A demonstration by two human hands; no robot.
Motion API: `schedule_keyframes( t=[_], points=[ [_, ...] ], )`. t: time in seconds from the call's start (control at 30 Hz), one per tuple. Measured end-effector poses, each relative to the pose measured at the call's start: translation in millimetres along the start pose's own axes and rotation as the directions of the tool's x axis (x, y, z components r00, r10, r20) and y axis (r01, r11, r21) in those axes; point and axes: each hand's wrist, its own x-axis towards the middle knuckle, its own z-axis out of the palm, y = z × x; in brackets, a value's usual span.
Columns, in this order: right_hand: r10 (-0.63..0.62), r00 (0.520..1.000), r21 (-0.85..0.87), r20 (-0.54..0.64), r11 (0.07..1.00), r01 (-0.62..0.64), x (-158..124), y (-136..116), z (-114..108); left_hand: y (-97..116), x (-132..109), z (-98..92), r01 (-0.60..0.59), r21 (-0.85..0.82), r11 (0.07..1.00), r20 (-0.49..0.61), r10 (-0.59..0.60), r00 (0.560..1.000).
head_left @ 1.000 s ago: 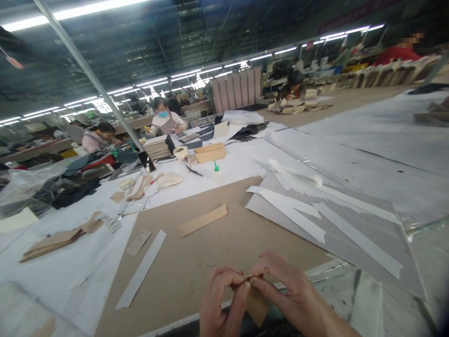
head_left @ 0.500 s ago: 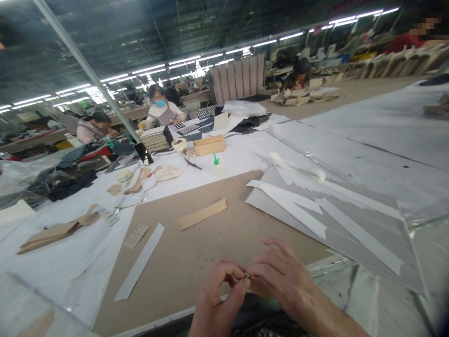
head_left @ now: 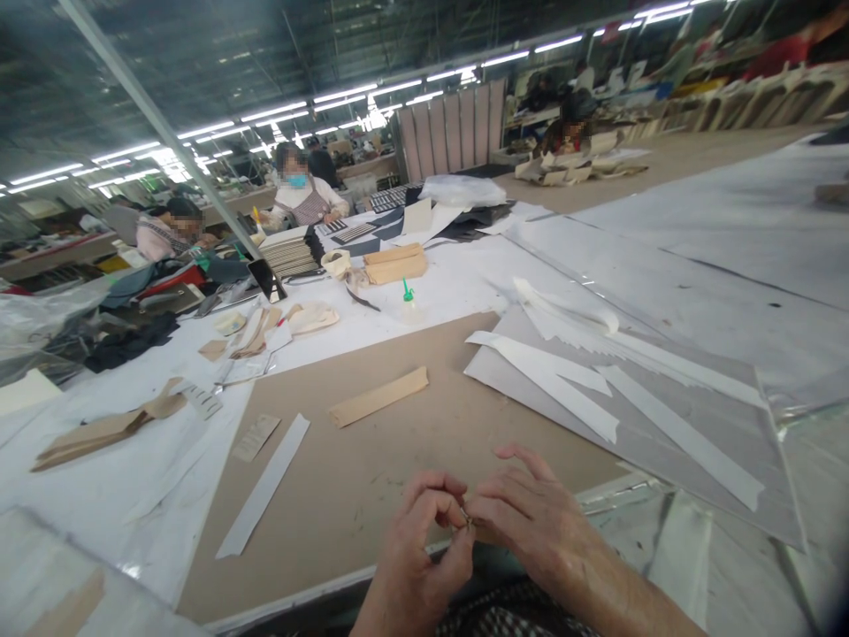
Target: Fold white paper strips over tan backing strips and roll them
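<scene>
My left hand (head_left: 417, 540) and my right hand (head_left: 531, 522) meet at the near edge of a brown cardboard sheet (head_left: 371, 460). Both pinch one small tan piece (head_left: 467, 518) between thumb and fingers; most of it is hidden by the fingers. My right index finger sticks out forward. A tan strip (head_left: 379, 396) lies on the cardboard beyond my hands, and a white paper strip (head_left: 265, 495) lies to the left.
Long white strips (head_left: 623, 398) lie on a grey sheet to the right. A small glue bottle with a green tip (head_left: 409, 303), tan pieces (head_left: 396, 264) and stacked material sit farther back. Other people work at the far tables. A clear plastic sheet (head_left: 802, 398) lies at right.
The tan piece showed more below my fingers a second ago; now both hands close tighter round it and have shifted slightly. The view has tilted down a little.
</scene>
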Motion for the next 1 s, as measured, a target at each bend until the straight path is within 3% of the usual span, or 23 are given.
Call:
schedule_keyframes(
  t=[0.37, 0.5, 0.57, 0.63, 0.73, 0.83, 1.0],
  points=[
    [0.131, 0.991, 0.168, 0.02, 0.977, -0.133, 1.2, -4.8, -2.0, 3.5, -6.4, 12.5, -0.207, 0.312, 0.927, -0.115, 0.253, 0.961],
    [0.274, 0.956, 0.309, 0.105, 0.905, -0.293, 0.0, -2.7, -0.4, 1.4, -5.4, 15.0, -0.315, 0.443, 0.839, -0.126, 0.406, 0.905],
    [0.372, 0.912, 0.355, 0.172, 0.84, -0.41, -1.4, -2.1, 0.0, -3.7, -8.1, 16.2, -0.305, 0.443, 0.843, -0.158, 0.408, 0.899],
    [0.437, 0.871, 0.379, 0.223, 0.784, -0.491, -3.1, -2.2, -0.1, -9.5, -12.3, 16.7, -0.193, 0.377, 0.906, -0.244, 0.298, 0.923],
    [0.495, 0.825, 0.427, 0.273, 0.706, -0.565, -5.2, -3.4, -0.8, -13.6, -17.7, 16.4, 0.093, 0.089, 0.992, -0.322, -0.059, 0.945],
    [0.539, 0.781, 0.468, 0.317, 0.627, -0.623, -5.4, -4.9, -1.9, -10.3, -20.8, 16.3, 0.303, -0.249, 0.92, -0.197, -0.355, 0.914],
    [0.552, 0.751, 0.536, 0.362, 0.536, -0.652, -2.7, -7.1, -4.9, -3.9, -22.6, 17.7, 0.434, -0.423, 0.795, 0.002, -0.478, 0.878]
  ],
)
